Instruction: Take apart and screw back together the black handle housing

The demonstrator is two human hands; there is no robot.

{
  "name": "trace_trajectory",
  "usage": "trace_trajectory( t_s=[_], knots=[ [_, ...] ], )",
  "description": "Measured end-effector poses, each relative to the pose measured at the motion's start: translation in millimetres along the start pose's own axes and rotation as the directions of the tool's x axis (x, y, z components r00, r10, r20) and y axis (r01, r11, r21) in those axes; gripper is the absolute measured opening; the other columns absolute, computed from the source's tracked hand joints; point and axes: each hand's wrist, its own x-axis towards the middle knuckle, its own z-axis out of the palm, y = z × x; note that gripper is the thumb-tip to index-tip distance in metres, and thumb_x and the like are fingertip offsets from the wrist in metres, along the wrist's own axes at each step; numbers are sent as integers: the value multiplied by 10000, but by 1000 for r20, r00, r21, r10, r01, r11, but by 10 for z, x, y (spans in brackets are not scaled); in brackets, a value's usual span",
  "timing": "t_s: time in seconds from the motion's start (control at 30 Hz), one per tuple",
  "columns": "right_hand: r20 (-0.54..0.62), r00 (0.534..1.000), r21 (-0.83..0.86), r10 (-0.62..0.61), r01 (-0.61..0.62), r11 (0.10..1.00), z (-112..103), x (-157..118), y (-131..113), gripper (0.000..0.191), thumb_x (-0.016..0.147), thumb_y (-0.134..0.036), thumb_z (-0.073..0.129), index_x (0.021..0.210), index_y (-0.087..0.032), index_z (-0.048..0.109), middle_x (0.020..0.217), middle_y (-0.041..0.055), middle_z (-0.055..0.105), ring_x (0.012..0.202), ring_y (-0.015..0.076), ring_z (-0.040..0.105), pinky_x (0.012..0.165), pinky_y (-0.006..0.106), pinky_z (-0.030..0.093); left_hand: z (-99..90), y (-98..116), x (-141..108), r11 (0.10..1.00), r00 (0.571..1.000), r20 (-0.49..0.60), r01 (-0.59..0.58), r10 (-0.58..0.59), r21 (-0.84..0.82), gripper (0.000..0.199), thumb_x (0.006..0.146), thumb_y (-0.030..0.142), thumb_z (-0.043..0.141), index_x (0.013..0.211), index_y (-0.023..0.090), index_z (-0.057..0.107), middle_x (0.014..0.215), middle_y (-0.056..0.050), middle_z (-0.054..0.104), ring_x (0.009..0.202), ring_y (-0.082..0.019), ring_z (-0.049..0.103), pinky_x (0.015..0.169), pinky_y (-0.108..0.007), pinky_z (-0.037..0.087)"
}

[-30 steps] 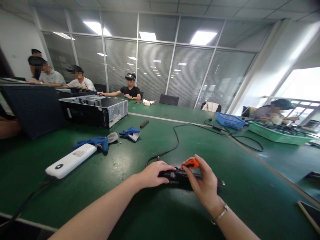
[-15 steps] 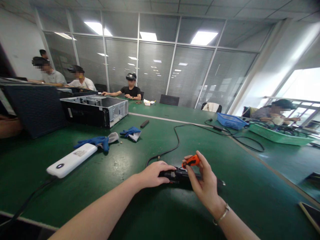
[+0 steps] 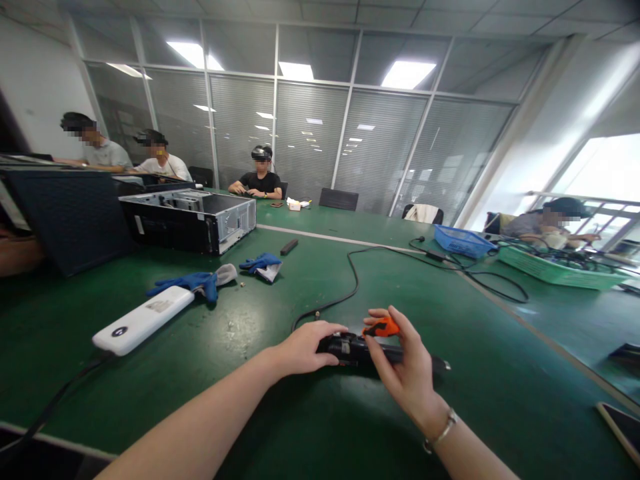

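A long black device [image 3: 357, 351] lies on the green table [image 3: 240, 407], with a black cable [image 3: 356, 283] running behind it. My left hand [image 3: 310, 347] grips the device's left end between thumb and fingers. In my right hand [image 3: 407, 357] is a screwdriver with an orange and black handle [image 3: 383, 327], pinched between thumb and fingers. Its front end points left and sits over the middle of the device; the tip is too small to make out. The right part of the device passes behind my right hand.
At the left are a white power bank [image 3: 145, 320], blue gloves [image 3: 200, 283] and an open computer case [image 3: 220, 223]. A blue basket [image 3: 464, 242] and a green basket [image 3: 550, 267] stand at the right. Several people sit round the table; a phone [image 3: 620, 427] lies near the right edge.
The screwdriver handle has tilted flatter and moved slightly down with my right fingers. My left hand has stayed on the device. A person across the table has drawn one arm in.
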Motion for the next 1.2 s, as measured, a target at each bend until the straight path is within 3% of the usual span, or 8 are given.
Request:
trace_trajectory(
  t_s=[0.13, 0.27, 0.37, 0.53, 0.67, 0.83, 1.03, 1.2],
  knots=[
    [-38, 997, -101, -63, 59, 993, -4, -9, 20, 624, 841, -91, 614, 1394, -284, 399, 1032, 70, 627, 908, 201, 650, 772, 374, 561, 2, -12, 2, 1000, 1000, 4, -9, 9, -3, 580, 763, 302, 734, 1300, 216, 535, 1247, -90, 617, 1132, -262, 575, 1001, -379, 408],
    [20, 1000, -29, 0, 0, 1000, 6, -23, 6, 658, 902, -83, 494, 1479, -255, 229, 1178, 118, 613, 978, 206, 664, 864, 428, 548, -8, -12, 10, 1000, 1000, 16, -13, 13, 13, 567, 783, 331, 717, 1309, 216, 539, 1227, -97, 626, 1106, -266, 587, 975, -373, 428],
    [49, 999, -38, 3, -1, 999, 15, -17, 3, 665, 907, -117, 505, 1485, -257, 207, 1256, 138, 569, 1026, 219, 650, 882, 446, 543, 3, -31, 13, 1000, 1000, 10, -19, 19, 19, 571, 781, 335, 717, 1311, 215, 539, 1209, -95, 634, 1085, -263, 594, 963, -365, 434],
    [-13, 1000, -194, -4, 1, 981, 4, -25, 79, 630, 871, -185, 608, 1435, -250, 334, 1013, 82, 669, 887, 215, 676, 794, 414, 575, 20, -61, 16, 999, 1000, 6, -27, 27, 29, 602, 755, 307, 739, 1315, 213, 539, 1210, -92, 636, 1091, -267, 592, 963, -359, 431],
    [20, 999, -88, 37, -35, 996, -29, 13, 41, 648, 889, -144, 555, 1464, -229, 270, 1030, 83, 677, 919, 205, 686, 830, 419, 574, 2, -44, 11, 1000, 1000, 12, -21, 21, 18, 600, 749, 298, 744, 1308, 213, 547, 1208, -90, 638, 1093, -263, 593, 968, -357, 428],
    [-97, 995, 24, -14, 17, 1000, -24, 87, -89, 705, 849, -98, 597, 1459, -239, 273, 1009, 69, 667, 898, 198, 687, 824, 422, 582, -12, -24, 3, 999, 999, 15, -44, 44, 12, 589, 750, 295, 744, 1303, 233, 548, 1200, -81, 639, 1099, -261, 588, 968, -357, 427],
    [55, 983, -9, -174, 175, 985, 128, 154, -205, 673, 854, -103, 597, 1443, -256, 308, 1047, 83, 664, 929, 208, 669, 804, 410, 578, -19, -4, 6, 999, 999, 5, -52, 52, 15, 440, 734, 295, 760, 1145, 196, 635, 1099, -66, 666, 1018, -252, 609, 906, -341, 456],
    [80, 978, -87, -192, 199, 976, 287, 164, -210, 602, 882, -152, 573, 1426, -245, 334, 1029, 81, 674, 902, 208, 671, 801, 401, 574, 4, -10, 19, 1000, 1000, -11, -29, 30, 5, 292, 713, 282, 773, 950, 151, 666, 983, -52, 675, 927, -241, 624, 831, -314, 479]
  ],
)
